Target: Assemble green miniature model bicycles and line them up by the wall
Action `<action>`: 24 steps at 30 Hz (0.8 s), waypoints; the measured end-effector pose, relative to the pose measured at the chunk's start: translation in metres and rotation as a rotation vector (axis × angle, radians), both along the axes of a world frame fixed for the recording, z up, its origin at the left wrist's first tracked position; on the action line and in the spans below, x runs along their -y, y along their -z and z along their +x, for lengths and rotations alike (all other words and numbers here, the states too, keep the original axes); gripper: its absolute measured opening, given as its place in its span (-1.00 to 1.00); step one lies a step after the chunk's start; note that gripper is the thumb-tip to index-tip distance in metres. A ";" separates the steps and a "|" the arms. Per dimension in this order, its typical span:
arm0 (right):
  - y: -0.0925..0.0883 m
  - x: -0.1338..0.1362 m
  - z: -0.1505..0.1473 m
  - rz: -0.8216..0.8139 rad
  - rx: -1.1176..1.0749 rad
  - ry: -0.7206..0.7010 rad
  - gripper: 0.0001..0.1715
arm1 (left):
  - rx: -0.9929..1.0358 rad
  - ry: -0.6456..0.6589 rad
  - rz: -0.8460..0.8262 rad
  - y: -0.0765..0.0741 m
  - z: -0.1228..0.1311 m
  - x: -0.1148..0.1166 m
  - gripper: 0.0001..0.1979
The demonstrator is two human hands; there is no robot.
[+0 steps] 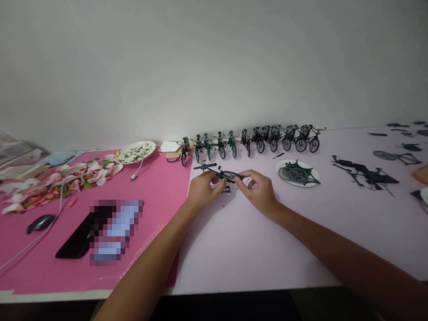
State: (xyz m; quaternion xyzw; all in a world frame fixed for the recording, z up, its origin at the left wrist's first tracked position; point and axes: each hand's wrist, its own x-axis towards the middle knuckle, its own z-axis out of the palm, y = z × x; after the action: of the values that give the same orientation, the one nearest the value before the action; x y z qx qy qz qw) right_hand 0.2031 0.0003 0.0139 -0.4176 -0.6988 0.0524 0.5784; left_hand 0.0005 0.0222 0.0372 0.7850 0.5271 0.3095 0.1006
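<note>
Between my two hands is a small dark green model bicycle (230,175), lying on its side just over the pale tabletop. My left hand (204,191) pinches its frame near the middle, the fingertips partly hidden behind the parts. At the right end, the thumb and fingers of my right hand (257,189) close on the rim of its wheel. A loose dark part (226,189) shows beneath the bicycle, close to my left fingertips. Beyond my hands, several finished-looking model bicycles (233,145) stand upright in a row along the wall.
Right of my hands, a white plate (278,166) bears wheels and green frames. A thin dark screwdriver-like tool (278,155) lies behind it. Loose bicycle parts (364,171) spread farther right. On the pink left side are a phone (72,243), a mouse (40,223), artificial petals (90,174) and a plate of small pieces (129,154).
</note>
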 end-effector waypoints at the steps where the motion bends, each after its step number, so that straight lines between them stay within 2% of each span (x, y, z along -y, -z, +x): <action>1: 0.001 0.000 0.000 0.009 -0.015 0.012 -0.88 | -0.002 -0.002 0.001 0.000 0.000 0.000 -0.63; 4: 0.002 0.001 0.000 0.028 -0.046 0.033 -0.86 | -0.003 -0.009 0.001 -0.001 0.001 0.001 -0.60; 8: 0.002 0.001 -0.001 -0.025 -0.016 0.068 -0.84 | 0.012 0.004 0.000 -0.001 0.004 0.005 -0.62; 17: 0.000 0.006 -0.005 -0.063 -0.011 -0.042 -0.88 | 0.031 0.000 -0.005 -0.001 0.010 0.009 -0.65; 24: 0.003 0.004 -0.003 -0.111 0.055 -0.009 -0.80 | 0.018 0.002 0.014 -0.001 0.009 0.009 -0.64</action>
State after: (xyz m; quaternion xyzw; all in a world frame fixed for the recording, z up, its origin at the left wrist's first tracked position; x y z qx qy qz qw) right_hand 0.2005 -0.0036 0.0112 -0.4472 -0.7124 0.0822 0.5346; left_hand 0.0091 0.0132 0.0386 0.7834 0.5232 0.3203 0.1003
